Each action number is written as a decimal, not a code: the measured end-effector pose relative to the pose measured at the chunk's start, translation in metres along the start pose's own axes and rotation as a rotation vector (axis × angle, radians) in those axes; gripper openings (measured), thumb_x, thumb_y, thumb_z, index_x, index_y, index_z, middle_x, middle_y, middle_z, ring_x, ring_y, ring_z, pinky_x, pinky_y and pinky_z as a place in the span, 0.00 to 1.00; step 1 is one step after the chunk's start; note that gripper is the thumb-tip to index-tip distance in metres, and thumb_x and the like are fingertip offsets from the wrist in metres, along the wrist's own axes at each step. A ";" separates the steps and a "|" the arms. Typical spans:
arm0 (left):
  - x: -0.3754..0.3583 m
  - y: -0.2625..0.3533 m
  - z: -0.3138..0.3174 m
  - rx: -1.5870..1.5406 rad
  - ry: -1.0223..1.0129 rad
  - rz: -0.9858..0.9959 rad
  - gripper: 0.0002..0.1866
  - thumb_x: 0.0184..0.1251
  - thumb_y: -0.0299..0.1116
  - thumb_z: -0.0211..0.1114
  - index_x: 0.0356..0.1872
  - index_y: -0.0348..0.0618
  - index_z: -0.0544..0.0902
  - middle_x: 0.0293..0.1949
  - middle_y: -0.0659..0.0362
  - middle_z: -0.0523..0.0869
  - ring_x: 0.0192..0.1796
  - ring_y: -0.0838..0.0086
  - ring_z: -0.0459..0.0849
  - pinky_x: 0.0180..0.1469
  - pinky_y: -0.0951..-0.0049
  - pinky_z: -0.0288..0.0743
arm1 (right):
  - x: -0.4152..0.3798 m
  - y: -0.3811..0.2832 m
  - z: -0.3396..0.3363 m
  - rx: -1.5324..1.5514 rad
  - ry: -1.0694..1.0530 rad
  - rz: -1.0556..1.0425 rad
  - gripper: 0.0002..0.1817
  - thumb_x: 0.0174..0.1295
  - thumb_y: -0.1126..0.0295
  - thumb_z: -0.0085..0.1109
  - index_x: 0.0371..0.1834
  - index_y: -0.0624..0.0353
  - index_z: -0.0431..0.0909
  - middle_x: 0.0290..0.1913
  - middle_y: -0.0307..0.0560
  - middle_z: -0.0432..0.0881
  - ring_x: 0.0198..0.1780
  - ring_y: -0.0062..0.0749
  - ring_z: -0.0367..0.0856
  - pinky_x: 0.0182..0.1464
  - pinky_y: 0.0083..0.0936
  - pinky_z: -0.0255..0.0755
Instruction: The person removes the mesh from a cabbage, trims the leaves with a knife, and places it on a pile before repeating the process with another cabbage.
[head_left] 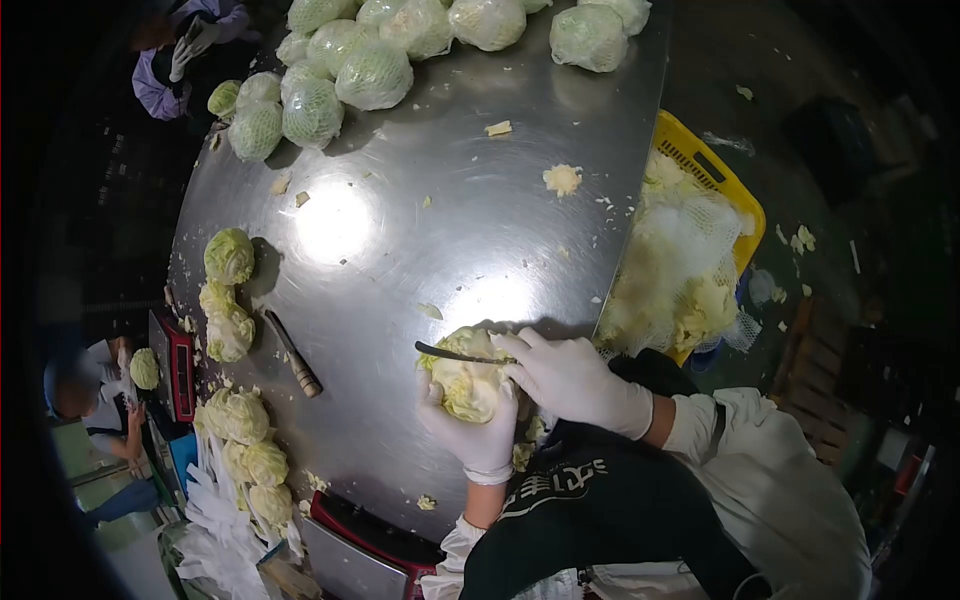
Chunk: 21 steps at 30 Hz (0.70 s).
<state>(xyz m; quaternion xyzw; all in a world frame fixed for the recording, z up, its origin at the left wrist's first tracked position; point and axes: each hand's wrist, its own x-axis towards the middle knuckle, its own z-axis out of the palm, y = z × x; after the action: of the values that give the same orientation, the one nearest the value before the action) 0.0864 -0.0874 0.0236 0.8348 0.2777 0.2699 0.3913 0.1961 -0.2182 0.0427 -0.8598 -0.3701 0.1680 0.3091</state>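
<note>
My left hand [462, 430], in a white glove, cups a trimmed cabbage [468, 388] from below and the side, fingers wrapped round it. The pale cut face of the cabbage shows between my hands, with greener leaves at its rim. In my right hand [580, 378], also white-gloved, is a knife [450, 353] with a dark, narrow blade. That blade reaches left across the top of the cabbage, and its handle is hidden in my closed fingers. Both hands work close over the near edge of the steel table [440, 240].
A second knife [292, 355] lies left of my hands. Trimmed cabbages [230, 256] line the left edge; netted cabbages [375, 75] cluster at the far end. A yellow crate [745, 205] of leaves stands right. Red scales [375, 535] [180, 365] and two people [105, 400] are leftward.
</note>
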 end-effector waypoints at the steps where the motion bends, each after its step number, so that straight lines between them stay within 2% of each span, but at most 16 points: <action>1: -0.001 0.002 0.000 0.001 0.000 -0.006 0.46 0.46 0.32 0.83 0.64 0.28 0.64 0.64 0.44 0.67 0.66 0.57 0.71 0.70 0.59 0.65 | 0.004 0.006 0.002 -0.004 0.015 -0.059 0.21 0.72 0.60 0.54 0.65 0.52 0.73 0.47 0.50 0.80 0.27 0.47 0.86 0.28 0.38 0.81; 2: -0.002 0.003 -0.001 0.047 -0.011 0.024 0.44 0.48 0.32 0.81 0.64 0.30 0.64 0.66 0.44 0.68 0.68 0.56 0.70 0.71 0.58 0.65 | 0.007 0.007 -0.002 0.016 0.007 -0.046 0.17 0.74 0.59 0.52 0.60 0.53 0.76 0.42 0.53 0.82 0.33 0.52 0.86 0.35 0.41 0.81; 3: -0.003 0.004 -0.001 0.092 -0.021 0.058 0.43 0.49 0.32 0.80 0.64 0.32 0.64 0.67 0.44 0.68 0.70 0.56 0.69 0.72 0.57 0.64 | 0.013 0.015 -0.003 0.017 0.006 -0.045 0.17 0.74 0.59 0.52 0.60 0.53 0.76 0.42 0.53 0.82 0.33 0.52 0.86 0.35 0.41 0.81; 5: -0.012 0.003 -0.003 0.048 -0.099 0.139 0.45 0.48 0.35 0.80 0.66 0.33 0.63 0.68 0.44 0.68 0.70 0.55 0.69 0.72 0.56 0.64 | 0.029 0.041 0.000 0.302 0.071 0.220 0.16 0.75 0.58 0.49 0.50 0.59 0.78 0.40 0.55 0.84 0.42 0.53 0.84 0.46 0.45 0.78; 7: -0.022 -0.008 -0.010 0.009 -0.176 0.216 0.48 0.47 0.37 0.81 0.67 0.34 0.63 0.68 0.44 0.69 0.71 0.53 0.69 0.72 0.55 0.63 | 0.037 0.061 0.013 0.355 0.082 0.262 0.16 0.75 0.58 0.48 0.50 0.60 0.78 0.40 0.57 0.84 0.42 0.55 0.84 0.47 0.45 0.76; 9: -0.024 -0.032 -0.026 0.064 -0.130 0.496 0.52 0.45 0.40 0.81 0.70 0.33 0.60 0.70 0.41 0.67 0.73 0.50 0.67 0.74 0.53 0.60 | 0.035 0.072 0.018 0.409 0.088 0.298 0.17 0.76 0.59 0.48 0.50 0.61 0.78 0.39 0.59 0.84 0.43 0.56 0.84 0.49 0.46 0.75; 11: -0.033 -0.053 -0.057 0.007 -0.189 0.428 0.50 0.48 0.40 0.79 0.70 0.35 0.59 0.72 0.40 0.65 0.75 0.48 0.64 0.76 0.51 0.57 | 0.030 0.084 0.016 0.401 0.119 0.288 0.18 0.75 0.58 0.48 0.51 0.62 0.79 0.42 0.60 0.84 0.43 0.56 0.84 0.49 0.45 0.75; 12: -0.038 -0.060 -0.074 -0.109 -0.238 0.212 0.49 0.49 0.42 0.80 0.69 0.36 0.60 0.73 0.38 0.63 0.76 0.48 0.63 0.76 0.51 0.57 | 0.028 0.085 0.010 0.369 0.072 0.308 0.19 0.74 0.56 0.52 0.56 0.60 0.77 0.43 0.60 0.85 0.43 0.57 0.84 0.49 0.43 0.76; 13: -0.042 -0.067 -0.088 -0.224 -0.279 -0.007 0.48 0.49 0.44 0.80 0.68 0.37 0.61 0.74 0.36 0.62 0.77 0.48 0.62 0.76 0.51 0.57 | 0.028 0.088 0.004 0.378 0.065 0.300 0.19 0.74 0.56 0.52 0.56 0.60 0.77 0.43 0.60 0.85 0.43 0.57 0.84 0.49 0.43 0.76; 14: -0.046 -0.074 -0.098 -0.347 -0.277 -0.102 0.48 0.50 0.44 0.81 0.67 0.35 0.61 0.71 0.38 0.65 0.75 0.52 0.65 0.76 0.52 0.57 | 0.028 0.090 -0.001 0.224 0.130 0.328 0.21 0.74 0.55 0.53 0.60 0.59 0.75 0.48 0.59 0.84 0.43 0.55 0.85 0.48 0.42 0.78; 15: -0.046 -0.068 -0.100 -0.336 -0.261 -0.109 0.48 0.50 0.44 0.81 0.67 0.35 0.61 0.71 0.38 0.65 0.75 0.52 0.65 0.76 0.52 0.57 | 0.031 0.081 -0.010 0.069 0.192 0.350 0.25 0.73 0.53 0.55 0.64 0.58 0.72 0.52 0.59 0.82 0.43 0.53 0.86 0.46 0.40 0.80; 16: -0.047 -0.059 -0.099 -0.356 -0.224 -0.218 0.48 0.50 0.43 0.83 0.66 0.35 0.61 0.68 0.41 0.66 0.73 0.54 0.66 0.76 0.53 0.58 | 0.031 0.068 -0.020 0.076 0.180 0.338 0.25 0.73 0.53 0.55 0.64 0.58 0.72 0.52 0.59 0.82 0.43 0.53 0.86 0.46 0.40 0.80; 18: -0.039 -0.020 -0.079 -0.488 -0.076 -0.398 0.48 0.46 0.39 0.86 0.64 0.35 0.63 0.62 0.46 0.69 0.66 0.59 0.71 0.72 0.56 0.63 | 0.030 0.023 -0.053 -0.039 0.068 0.273 0.37 0.69 0.47 0.59 0.73 0.58 0.64 0.61 0.58 0.75 0.42 0.47 0.88 0.41 0.37 0.83; 19: -0.041 -0.021 -0.074 -0.489 -0.075 -0.397 0.48 0.46 0.39 0.86 0.64 0.35 0.63 0.62 0.46 0.69 0.66 0.59 0.71 0.72 0.56 0.63 | 0.027 0.009 -0.053 -0.012 -0.009 0.152 0.42 0.66 0.44 0.62 0.75 0.59 0.61 0.63 0.58 0.73 0.42 0.45 0.88 0.39 0.36 0.84; 20: -0.042 -0.024 -0.068 -0.280 -0.094 -0.261 0.47 0.44 0.39 0.87 0.62 0.36 0.65 0.62 0.46 0.69 0.65 0.58 0.72 0.70 0.56 0.65 | 0.022 -0.004 -0.050 0.011 -0.082 0.036 0.48 0.63 0.40 0.64 0.77 0.60 0.58 0.65 0.57 0.70 0.41 0.43 0.88 0.37 0.35 0.84; 21: -0.041 -0.021 -0.062 -0.075 -0.113 -0.126 0.47 0.42 0.39 0.88 0.61 0.36 0.67 0.62 0.46 0.70 0.63 0.58 0.73 0.68 0.56 0.67 | 0.019 -0.017 -0.043 -0.049 -0.154 -0.091 0.54 0.57 0.36 0.68 0.77 0.60 0.57 0.61 0.56 0.73 0.40 0.45 0.87 0.36 0.35 0.84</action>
<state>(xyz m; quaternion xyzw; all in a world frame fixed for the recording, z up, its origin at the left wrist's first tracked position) 0.0110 -0.0729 0.0309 0.8144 0.2967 0.2076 0.4534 0.2221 -0.2121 0.0853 -0.8339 -0.4356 0.2103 0.2657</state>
